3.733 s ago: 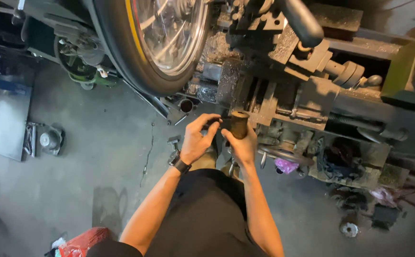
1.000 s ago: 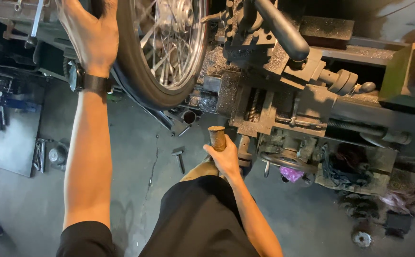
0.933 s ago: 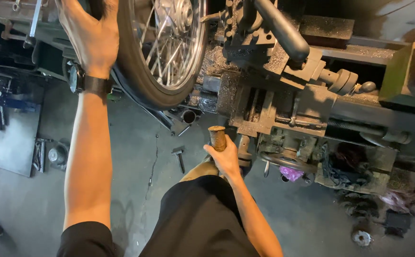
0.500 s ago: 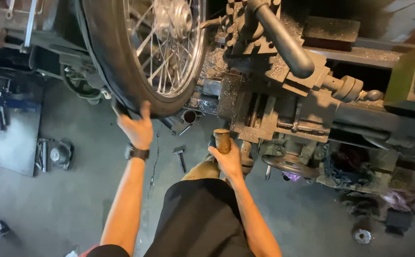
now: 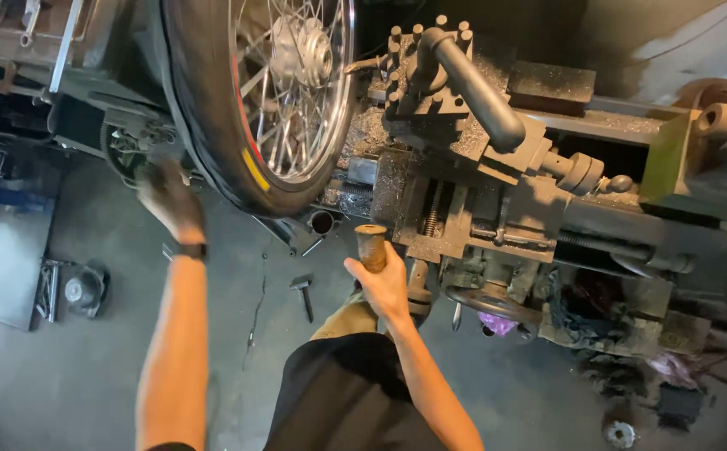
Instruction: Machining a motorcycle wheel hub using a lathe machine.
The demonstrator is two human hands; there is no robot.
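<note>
Grimy lathe (image 5: 497, 192) ahead; right hand (image 5: 380, 288) grips a rusty handle (image 5: 371, 244) for leverage, left hand (image 5: 167, 200), blurred, seemingly open, beside the spoked wheel (image 5: 272, 92) steadying it.

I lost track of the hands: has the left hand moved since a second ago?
Yes. The left hand has dropped from high on the spoked wheel with black tyre to its lower edge; the right hand grips the rusty brown cylindrical handle.

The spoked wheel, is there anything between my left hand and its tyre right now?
Nothing visible. The left hand, blurred, sits just beside the black tyre of the spoked wheel, with only bare floor behind the gap.
</note>
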